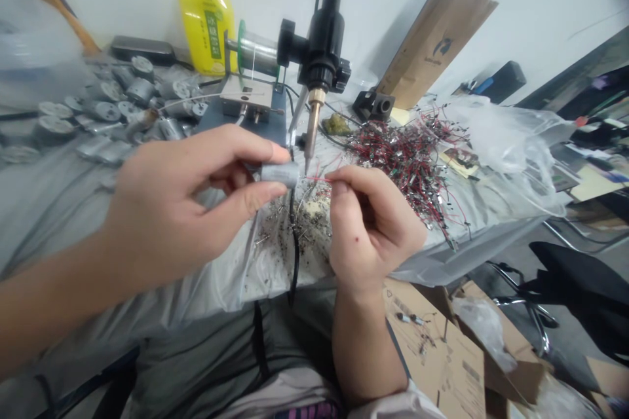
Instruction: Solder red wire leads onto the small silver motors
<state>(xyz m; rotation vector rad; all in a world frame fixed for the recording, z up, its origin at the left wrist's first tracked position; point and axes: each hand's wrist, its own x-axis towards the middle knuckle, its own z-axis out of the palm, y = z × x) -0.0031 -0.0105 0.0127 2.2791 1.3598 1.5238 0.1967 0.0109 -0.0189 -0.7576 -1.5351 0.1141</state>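
Between the thumb and fingers of my left hand [181, 203] lies a small silver motor [279, 175], its right end facing the soldering iron. My right hand [373, 222] pinches a thin red wire [317, 178] that runs left to the motor's end. Just above that spot is the tip of the soldering iron [311, 131], pointing down from its black stand. Whether the tip touches the wire or motor is too small to tell. A solder spool [260, 52] stands behind my left hand, above a metal feeder block [246, 97].
Many silver motors [103, 110] are heaped at the back left, near a yellow bottle [205, 26]. A pile of red-wired parts [407, 157] lies to the right. Debris and a black cable [295, 255] are in front. Cardboard boxes [432, 353] stand below the table edge.
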